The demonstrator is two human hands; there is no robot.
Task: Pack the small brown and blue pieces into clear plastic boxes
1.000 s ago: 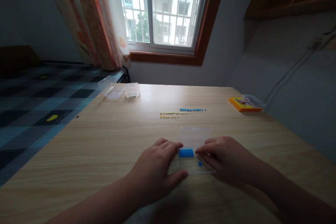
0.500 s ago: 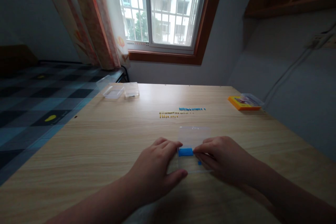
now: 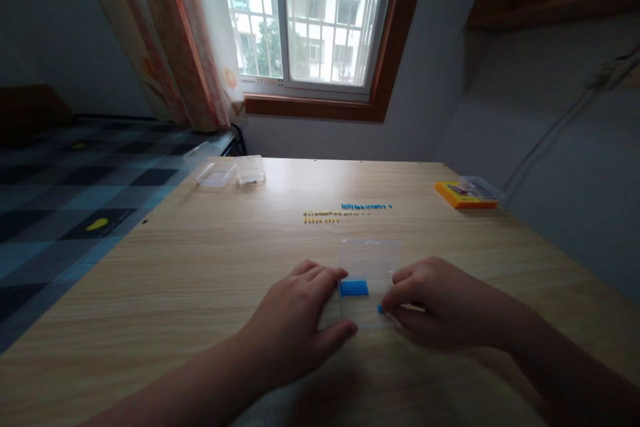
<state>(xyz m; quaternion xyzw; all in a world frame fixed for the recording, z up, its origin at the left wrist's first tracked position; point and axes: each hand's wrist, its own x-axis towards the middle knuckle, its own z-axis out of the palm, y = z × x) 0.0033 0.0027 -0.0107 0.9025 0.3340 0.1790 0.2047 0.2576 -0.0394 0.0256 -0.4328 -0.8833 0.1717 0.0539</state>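
A clear plastic box (image 3: 369, 257) lies flat on the wooden table (image 3: 210, 260) in front of me. Inside it, a tight row of blue sticks (image 3: 354, 288) sits at the left. My left hand (image 3: 295, 320) rests on the table and holds the box's left edge, thumb at its near corner. My right hand (image 3: 435, 300) is at the box's right side, its fingertips pinched on one small blue piece (image 3: 380, 309) lying in the box.
Farther back lie a row of blue pieces (image 3: 366, 206) and a row of yellow pieces (image 3: 323, 217). Two clear boxes (image 3: 230, 172) stand at the far left corner. An orange box (image 3: 467, 192) sits far right. A bed with checked cover (image 3: 65, 193) is left.
My right hand has drawn back from the blue row, moving right and nearer to me, and its fingertips now close on the single blue piece. The left hand has not moved.
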